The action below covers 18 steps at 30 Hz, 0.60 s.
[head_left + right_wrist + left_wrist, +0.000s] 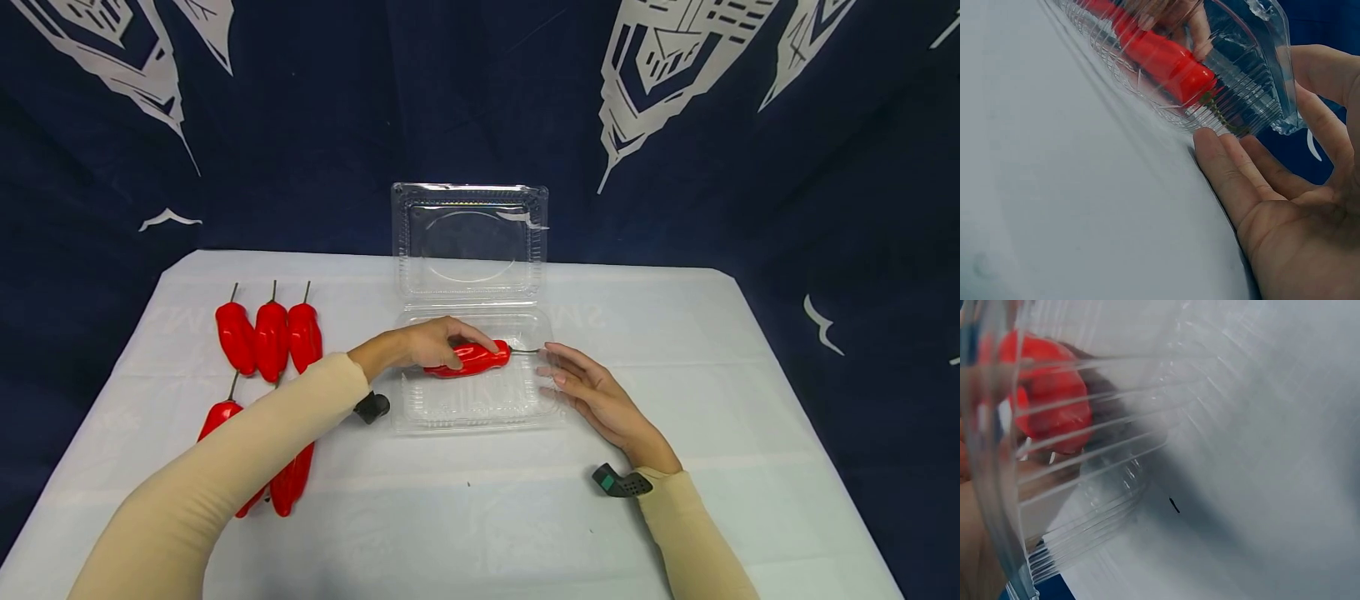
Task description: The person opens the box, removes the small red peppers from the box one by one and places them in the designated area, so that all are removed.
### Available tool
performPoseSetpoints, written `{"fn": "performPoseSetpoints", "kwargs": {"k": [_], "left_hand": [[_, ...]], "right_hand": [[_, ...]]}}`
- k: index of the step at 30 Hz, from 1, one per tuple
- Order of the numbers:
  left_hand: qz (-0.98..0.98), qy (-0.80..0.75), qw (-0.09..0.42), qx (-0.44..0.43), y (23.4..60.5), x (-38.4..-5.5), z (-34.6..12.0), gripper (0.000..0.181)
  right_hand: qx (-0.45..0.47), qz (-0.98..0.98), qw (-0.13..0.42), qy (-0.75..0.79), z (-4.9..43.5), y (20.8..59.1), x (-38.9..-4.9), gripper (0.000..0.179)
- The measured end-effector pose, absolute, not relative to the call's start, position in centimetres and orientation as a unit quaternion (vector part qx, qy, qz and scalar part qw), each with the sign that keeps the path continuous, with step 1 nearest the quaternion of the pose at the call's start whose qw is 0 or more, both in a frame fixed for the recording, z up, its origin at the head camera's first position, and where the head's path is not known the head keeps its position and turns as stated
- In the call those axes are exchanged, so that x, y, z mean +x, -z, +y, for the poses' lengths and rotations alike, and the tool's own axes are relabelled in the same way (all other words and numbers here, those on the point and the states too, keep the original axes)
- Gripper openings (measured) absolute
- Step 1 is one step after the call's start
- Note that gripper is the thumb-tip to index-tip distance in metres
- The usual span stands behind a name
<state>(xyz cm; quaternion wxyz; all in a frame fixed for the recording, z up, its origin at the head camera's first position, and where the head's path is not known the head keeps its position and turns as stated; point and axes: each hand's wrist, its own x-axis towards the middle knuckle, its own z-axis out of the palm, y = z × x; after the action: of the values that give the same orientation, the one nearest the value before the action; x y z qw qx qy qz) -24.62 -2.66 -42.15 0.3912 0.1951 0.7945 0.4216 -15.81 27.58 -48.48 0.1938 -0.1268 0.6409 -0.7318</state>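
A red chili pepper (477, 361) with a thin dark stem lies sideways in the base of a clear plastic clamshell box (480, 410), its stem pointing right. My left hand (427, 343) reaches in from the left and grips the pepper from above between thumb and fingers. Through the box's ribbed wall, the left wrist view shows the pepper's rounded red end (1054, 394). My right hand (603, 404) is at the box's right side, fingers extended. In the right wrist view its fingertips (1205, 139) are right at the ribbed wall, near the pepper's stem.
The box's lid (472, 242) stands upright behind the base. On the white table (480, 533), more red peppers (272, 340) lie at the left, three in the back row and others partly hidden under my left sleeve (225, 467). A dark blue patterned cloth (480, 100) hangs behind.
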Motion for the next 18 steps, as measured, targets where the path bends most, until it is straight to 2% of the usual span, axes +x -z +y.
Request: {"fn": "performPoseSetpoints", "kwargs": {"k": [18], "left_hand": [[0.793,-0.428,0.380,0.210,42.54,-24.41,-2.45,0.054]], "right_hand": [[-0.137,0.643,0.191,0.729,27.67,48.70,-15.92,0.057]]}}
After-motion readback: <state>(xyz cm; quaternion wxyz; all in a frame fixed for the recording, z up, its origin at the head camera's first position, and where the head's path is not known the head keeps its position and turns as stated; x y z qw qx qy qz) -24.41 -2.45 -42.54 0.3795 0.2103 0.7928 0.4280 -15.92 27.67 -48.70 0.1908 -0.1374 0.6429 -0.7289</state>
